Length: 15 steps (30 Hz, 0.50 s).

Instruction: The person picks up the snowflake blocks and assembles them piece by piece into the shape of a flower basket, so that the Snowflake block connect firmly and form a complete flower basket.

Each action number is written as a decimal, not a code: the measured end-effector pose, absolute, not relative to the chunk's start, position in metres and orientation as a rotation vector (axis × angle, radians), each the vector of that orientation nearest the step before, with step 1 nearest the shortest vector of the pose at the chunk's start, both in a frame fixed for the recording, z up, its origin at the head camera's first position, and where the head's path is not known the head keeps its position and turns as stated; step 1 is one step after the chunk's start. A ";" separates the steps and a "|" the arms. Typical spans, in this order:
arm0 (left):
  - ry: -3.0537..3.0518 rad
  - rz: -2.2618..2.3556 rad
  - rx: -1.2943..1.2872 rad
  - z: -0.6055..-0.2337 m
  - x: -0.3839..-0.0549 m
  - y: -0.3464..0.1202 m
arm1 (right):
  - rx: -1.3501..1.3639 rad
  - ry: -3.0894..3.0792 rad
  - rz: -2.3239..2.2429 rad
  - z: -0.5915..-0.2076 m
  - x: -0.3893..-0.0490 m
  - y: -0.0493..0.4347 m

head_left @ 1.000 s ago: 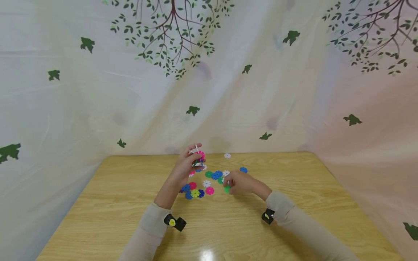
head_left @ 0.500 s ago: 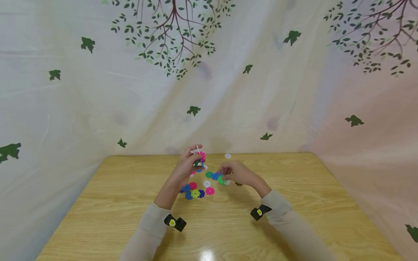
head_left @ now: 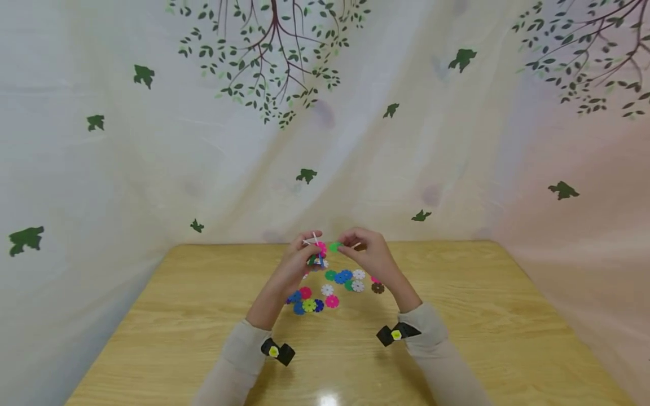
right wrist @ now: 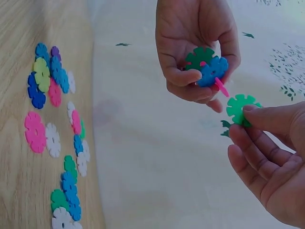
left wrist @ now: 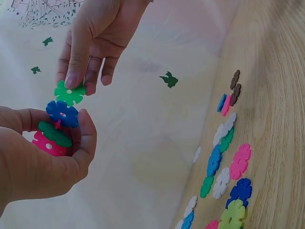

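My left hand [head_left: 290, 269] is raised above the table and holds a joined cluster of flower-shaped plastic discs. In the left wrist view, a blue disc [left wrist: 62, 114], a dark green disc [left wrist: 55, 135] and a pink disc [left wrist: 46, 144] show between its curled fingers. White edges of the cluster stick out in the head view. My right hand [head_left: 374, 259] pinches a light green flower disc [right wrist: 240, 109] between thumb and fingertips. That disc is close beside the cluster; in the right wrist view a gap shows between them.
Loose flower discs lie spread on the wooden table [head_left: 203, 338] below my hands. Among them are a yellow disc [head_left: 309, 305], a pink disc [head_left: 332, 301], a white disc [head_left: 327, 290] and a brown disc [head_left: 378, 288]. A printed curtain [head_left: 244, 186] hangs behind the far edge.
My right hand has lifted the light green disc from the table and carried it up and left to the cluster. The left hand has stayed nearly in place, still holding its discs.
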<state>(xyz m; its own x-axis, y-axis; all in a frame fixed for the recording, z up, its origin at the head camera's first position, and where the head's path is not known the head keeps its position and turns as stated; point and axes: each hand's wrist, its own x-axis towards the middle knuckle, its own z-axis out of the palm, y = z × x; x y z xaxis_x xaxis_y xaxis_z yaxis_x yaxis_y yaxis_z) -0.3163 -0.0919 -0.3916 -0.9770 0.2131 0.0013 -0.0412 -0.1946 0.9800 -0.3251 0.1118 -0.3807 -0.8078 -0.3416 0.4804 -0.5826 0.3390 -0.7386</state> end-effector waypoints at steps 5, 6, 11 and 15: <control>1.876 2.308 0.194 -0.395 -0.317 -0.089 | 0.818 -2.348 1.463 -0.384 -0.323 0.111; 1.875 2.310 0.189 -0.395 -0.318 -0.089 | 0.821 -2.348 1.463 -0.385 -0.323 0.110; 1.876 2.311 0.185 -0.395 -0.318 -0.091 | 0.838 -2.351 1.472 -0.386 -0.321 0.106; 1.885 2.301 0.185 -0.393 -0.319 -0.093 | 0.838 -2.344 1.480 -0.387 -0.322 0.103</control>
